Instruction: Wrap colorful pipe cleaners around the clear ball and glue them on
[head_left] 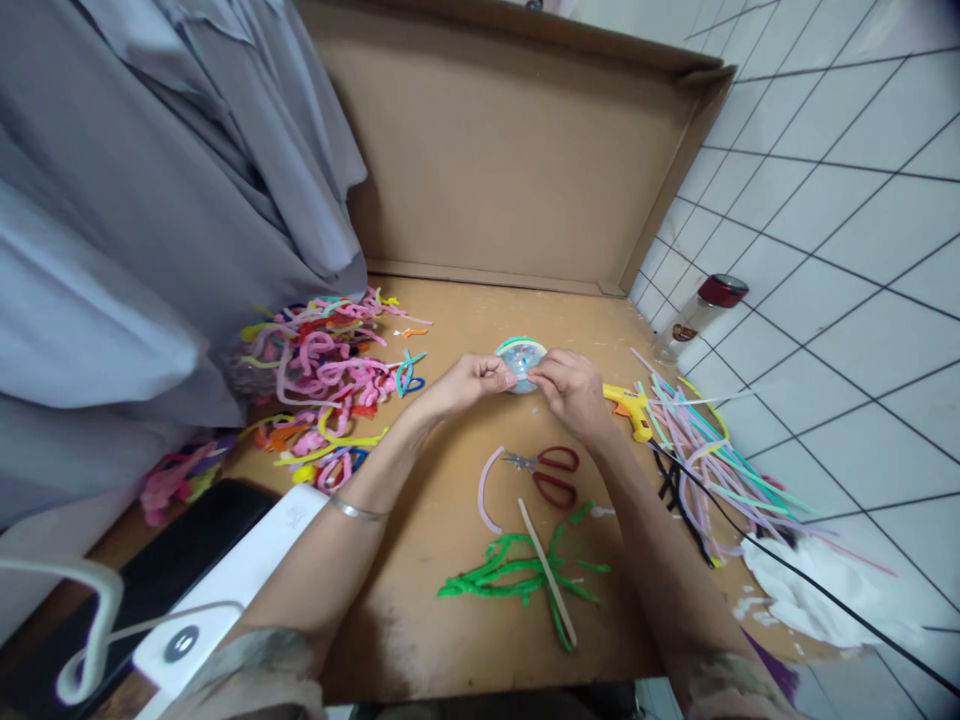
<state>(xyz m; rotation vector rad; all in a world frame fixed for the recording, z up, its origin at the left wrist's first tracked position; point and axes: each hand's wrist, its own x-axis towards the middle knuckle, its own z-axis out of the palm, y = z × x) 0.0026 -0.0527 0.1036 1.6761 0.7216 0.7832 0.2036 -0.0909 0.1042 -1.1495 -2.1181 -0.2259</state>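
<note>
Near the middle of the table, my left hand (pixel 480 376) is closed, fingertips pressed together at the lower left edge of a small round bluish dish (pixel 523 353) with a greenish rim. My right hand (pixel 568 383) pinches at the dish's right side, almost meeting the left fingertips. What either pinch holds is too small to make out. Below the hands lie red-handled scissors (pixel 555 476) and a curved pale purple pipe cleaner (pixel 483 490). Nearer to me, a wooden stick (pixel 547 570) rests across green pipe cleaners (pixel 495 572). A yellow glue gun (pixel 630 408) lies right of my right hand.
Tangled colourful pipe cleaners (pixel 330 370) cover the table's left side beside a grey cloth (pixel 225 150). Straight ones (pixel 697 460), a black cord and white tissue (pixel 802 590) lie right. A red-lidded bottle (pixel 697 315) stands by the tiles; cardboard (pixel 510 150) stands behind.
</note>
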